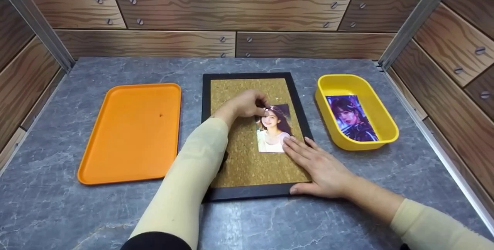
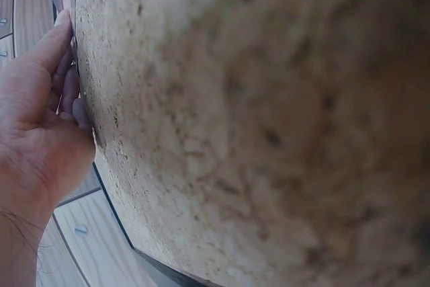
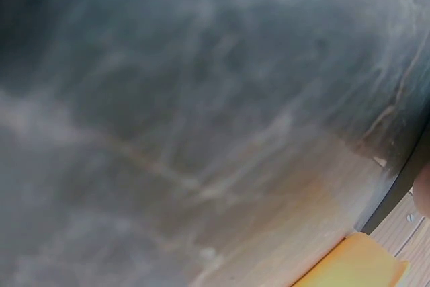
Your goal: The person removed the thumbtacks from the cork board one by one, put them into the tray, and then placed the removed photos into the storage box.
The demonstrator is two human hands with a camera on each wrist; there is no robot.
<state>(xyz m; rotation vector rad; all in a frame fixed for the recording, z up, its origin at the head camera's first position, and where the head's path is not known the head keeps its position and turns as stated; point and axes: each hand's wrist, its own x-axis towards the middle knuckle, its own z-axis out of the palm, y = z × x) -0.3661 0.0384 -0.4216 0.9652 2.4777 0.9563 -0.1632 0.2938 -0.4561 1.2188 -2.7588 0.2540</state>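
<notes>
On the marbled tabletop [image 1: 239, 228], left fingers [image 1: 262, 97] curl, grip unclear; right fingers [image 1: 300, 148] touch photo [image 1: 271, 136].

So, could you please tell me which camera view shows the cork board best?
The head view: it shows the cork board nearly whole within its black frame, though partly covered. The left wrist view has its surface close up, partly blurred; the right wrist view shows only a dark strip of frame.

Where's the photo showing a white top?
In the head view, the photo lies right of centre on the cork board, the left hand at its upper left corner, the right hand on its lower right edge.
</notes>
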